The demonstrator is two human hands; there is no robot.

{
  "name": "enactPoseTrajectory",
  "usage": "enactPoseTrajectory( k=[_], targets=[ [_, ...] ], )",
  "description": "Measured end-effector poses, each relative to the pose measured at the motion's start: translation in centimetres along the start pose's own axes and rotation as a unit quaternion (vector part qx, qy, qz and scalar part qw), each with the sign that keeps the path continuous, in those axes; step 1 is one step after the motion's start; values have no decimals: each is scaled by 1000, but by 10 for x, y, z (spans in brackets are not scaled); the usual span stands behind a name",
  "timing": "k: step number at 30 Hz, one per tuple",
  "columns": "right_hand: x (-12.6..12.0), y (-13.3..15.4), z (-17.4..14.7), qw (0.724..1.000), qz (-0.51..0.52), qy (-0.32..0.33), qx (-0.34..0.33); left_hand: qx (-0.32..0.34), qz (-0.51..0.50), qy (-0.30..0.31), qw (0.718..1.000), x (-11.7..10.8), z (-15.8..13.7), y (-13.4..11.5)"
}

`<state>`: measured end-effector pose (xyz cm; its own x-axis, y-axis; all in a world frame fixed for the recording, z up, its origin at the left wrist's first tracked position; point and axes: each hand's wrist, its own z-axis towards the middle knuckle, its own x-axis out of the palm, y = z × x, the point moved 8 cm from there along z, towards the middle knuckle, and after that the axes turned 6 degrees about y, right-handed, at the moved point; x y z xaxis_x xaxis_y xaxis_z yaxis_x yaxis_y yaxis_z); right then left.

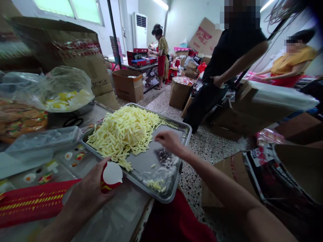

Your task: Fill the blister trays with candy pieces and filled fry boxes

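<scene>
My left hand (92, 183) is wrapped around a small red french fry carton (112, 173), its white inside facing up. Just beyond it, a metal tray (161, 198) rests on the table and bears a big heap of pale yellow fry-shaped sticks (128, 126). Over the tray's right part hovers my right hand (168, 141), fingers closed together; whatever they hold, if anything, is hidden. White crumbs and a few broken bits (156, 185) lie in the tray's near corner. A long row of nested red cartons (32, 203) with yellow marks lies left of my left hand.
At the left are a clear bag of yellow and white pieces (64, 101), black-handled scissors (73, 121) and a clear plastic tray (47, 137). An open cardboard box (227, 178) stands at the right. A person in black (227, 53) stands beyond the tray; two others are farther back.
</scene>
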<state>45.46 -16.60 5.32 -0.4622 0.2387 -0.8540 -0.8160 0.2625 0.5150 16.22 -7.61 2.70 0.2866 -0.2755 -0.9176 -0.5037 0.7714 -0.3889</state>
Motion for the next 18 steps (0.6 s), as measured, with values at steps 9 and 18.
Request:
enactPoseTrajectory(
  k=[9,18],
  targets=[
    [49,7,32,953,-112,133,-250,32,-22,-24,999,-7,10,-33],
    [-11,-74,26,998,25,29,-47,22,-33,-10,999,2,27,-36]
  ],
)
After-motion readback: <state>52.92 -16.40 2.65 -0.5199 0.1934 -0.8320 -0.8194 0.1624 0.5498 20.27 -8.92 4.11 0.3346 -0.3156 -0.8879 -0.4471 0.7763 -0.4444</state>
